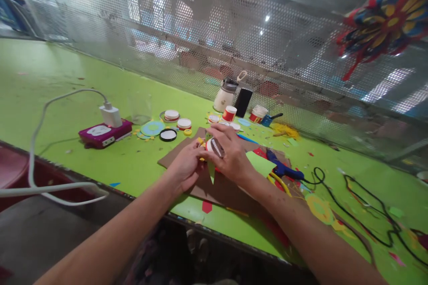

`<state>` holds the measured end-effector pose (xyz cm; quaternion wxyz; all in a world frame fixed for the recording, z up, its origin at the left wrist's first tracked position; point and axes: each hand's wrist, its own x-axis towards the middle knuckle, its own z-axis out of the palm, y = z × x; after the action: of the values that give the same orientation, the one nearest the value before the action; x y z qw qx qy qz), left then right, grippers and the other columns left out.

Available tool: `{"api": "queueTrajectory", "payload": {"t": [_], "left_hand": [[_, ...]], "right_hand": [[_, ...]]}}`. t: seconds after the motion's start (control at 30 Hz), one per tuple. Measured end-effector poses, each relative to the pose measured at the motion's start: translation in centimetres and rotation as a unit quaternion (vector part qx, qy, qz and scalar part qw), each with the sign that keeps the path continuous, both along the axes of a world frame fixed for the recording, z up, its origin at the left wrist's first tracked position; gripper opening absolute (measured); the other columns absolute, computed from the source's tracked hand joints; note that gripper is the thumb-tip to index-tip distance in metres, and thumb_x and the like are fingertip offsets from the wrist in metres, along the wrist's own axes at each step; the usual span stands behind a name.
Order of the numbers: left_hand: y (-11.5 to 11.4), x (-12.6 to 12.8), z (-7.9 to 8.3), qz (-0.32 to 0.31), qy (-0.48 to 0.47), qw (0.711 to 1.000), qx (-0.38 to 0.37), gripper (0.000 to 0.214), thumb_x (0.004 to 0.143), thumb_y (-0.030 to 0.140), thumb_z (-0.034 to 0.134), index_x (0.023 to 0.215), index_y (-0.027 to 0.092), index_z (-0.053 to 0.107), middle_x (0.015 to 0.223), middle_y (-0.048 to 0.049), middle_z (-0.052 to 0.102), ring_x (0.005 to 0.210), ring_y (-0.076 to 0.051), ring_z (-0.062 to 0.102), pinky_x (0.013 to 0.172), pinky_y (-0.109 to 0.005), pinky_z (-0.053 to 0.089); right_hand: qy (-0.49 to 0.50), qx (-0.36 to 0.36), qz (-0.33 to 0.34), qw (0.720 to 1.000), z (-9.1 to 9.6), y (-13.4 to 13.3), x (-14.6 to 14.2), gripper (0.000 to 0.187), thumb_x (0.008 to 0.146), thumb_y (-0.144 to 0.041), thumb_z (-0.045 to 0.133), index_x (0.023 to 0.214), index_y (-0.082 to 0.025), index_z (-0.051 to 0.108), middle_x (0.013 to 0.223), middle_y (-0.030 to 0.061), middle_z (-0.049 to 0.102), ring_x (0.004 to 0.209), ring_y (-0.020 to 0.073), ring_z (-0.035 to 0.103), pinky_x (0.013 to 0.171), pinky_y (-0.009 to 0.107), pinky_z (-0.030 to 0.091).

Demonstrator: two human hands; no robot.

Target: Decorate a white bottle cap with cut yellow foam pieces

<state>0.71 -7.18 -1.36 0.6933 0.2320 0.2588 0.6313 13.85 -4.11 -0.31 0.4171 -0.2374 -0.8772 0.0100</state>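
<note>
Over a brown cardboard sheet (pixel 207 189), both hands meet around a small white round piece with a dark band (pixel 216 147); fingers cover much of it. My left hand (pixel 187 162) is closed at its left side, with bits of yellow showing by the fingertips. Curled over its top and right is my right hand (pixel 230 151), thumb against the near side. A pointed green paper strip (pixel 211 173) hangs below the fingers. To the right lie a light green paper piece (pixel 261 164), a blue glue gun (pixel 284 169) and yellow loop handles (pixel 282 185).
A purple power socket (pixel 105 134) with a white charger (pixel 111 115) stands left, its cable looping off the table edge. Behind the hands are white lids (pixel 184 123), a red-and-white tub (pixel 229 113), a bottle (pixel 225 95) and a phone (pixel 244 101). Black cord (pixel 337 207) trails right.
</note>
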Motion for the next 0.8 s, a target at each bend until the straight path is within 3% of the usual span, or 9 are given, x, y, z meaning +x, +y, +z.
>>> {"api": "queueTrajectory", "payload": {"t": [0.2,0.37,0.5,0.63,0.8], "left_hand": [[0.2,-0.5,-0.5,0.016,0.045,0.999,0.014,0.019,0.07,-0.002,0.061,0.08,0.014,0.062,0.065,0.0029,0.062,0.055,-0.007,0.06,0.05,-0.013,0.048],[0.0,-0.3,-0.3,0.005,0.061,0.998,0.027,0.022,0.072,-0.003,0.056,0.084,0.015,0.062,0.075,-0.0006,0.066,0.066,-0.011,0.065,0.059,-0.018,0.053],[0.0,-0.4,-0.6,0.002,0.077,0.997,0.015,0.019,0.075,0.001,0.057,0.087,0.015,0.06,0.077,-0.0027,0.068,0.066,-0.014,0.067,0.06,-0.023,0.055],[0.0,-0.4,-0.7,-0.004,0.091,0.996,0.011,0.015,0.076,0.004,0.059,0.087,0.015,0.059,0.076,-0.0044,0.069,0.063,-0.016,0.068,0.059,-0.028,0.057],[-0.2,0.0,-0.4,-0.004,0.103,0.994,0.023,0.017,0.074,0.005,0.063,0.089,0.014,0.062,0.077,-0.0028,0.069,0.065,-0.014,0.067,0.059,-0.023,0.055]], "right_hand": [[-0.06,-0.03,-0.043,0.997,0.7,-0.8,1.3,0.051,0.087,-0.034,0.063,0.132,-0.012,0.052,0.123,0.0166,0.054,0.116,0.0295,0.047,0.102,0.049,0.042],[-0.073,-0.119,0.005,0.99,1.1,-1.1,2.3,0.052,0.088,-0.032,0.065,0.136,-0.022,0.048,0.12,0.0118,0.056,0.108,0.0253,0.055,0.095,0.045,0.047],[0.02,-0.156,-0.01,0.988,1.4,-0.6,3.2,0.051,0.083,-0.039,0.07,0.129,-0.027,0.054,0.111,0.0068,0.06,0.091,0.0209,0.059,0.083,0.039,0.051],[0.128,-0.206,-0.019,0.97,2.2,-0.3,3.9,0.058,0.079,-0.043,0.074,0.13,-0.029,0.052,0.093,0.001,0.059,0.069,0.0138,0.053,0.065,0.03,0.049],[0.039,-0.2,0.007,0.979,2.4,-1.2,3.0,0.049,0.078,-0.036,0.076,0.122,-0.025,0.058,0.096,0.0027,0.061,0.068,0.0133,0.051,0.066,0.03,0.049]]}}
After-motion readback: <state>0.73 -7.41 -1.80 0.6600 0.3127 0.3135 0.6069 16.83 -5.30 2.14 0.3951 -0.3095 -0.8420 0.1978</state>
